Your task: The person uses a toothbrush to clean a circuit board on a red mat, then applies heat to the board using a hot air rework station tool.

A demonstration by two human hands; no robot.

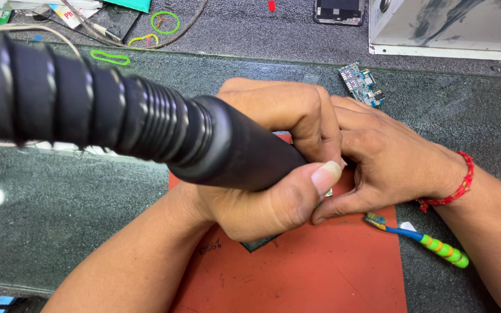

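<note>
Two hands hide a small part

Both hands meet over the red mat (320, 272) near the front edge of the desk (59, 214). The left hand (273, 168) is clenched around a fat black tool (146, 124); its tip is hidden under the fingers. The right hand (384, 162) presses down, fingers curled, but what it holds is too covered to tell. A toothbrush (430, 240) lies just beside the right wrist. A small blue circuit board (362, 84) sits farther back.
</note>
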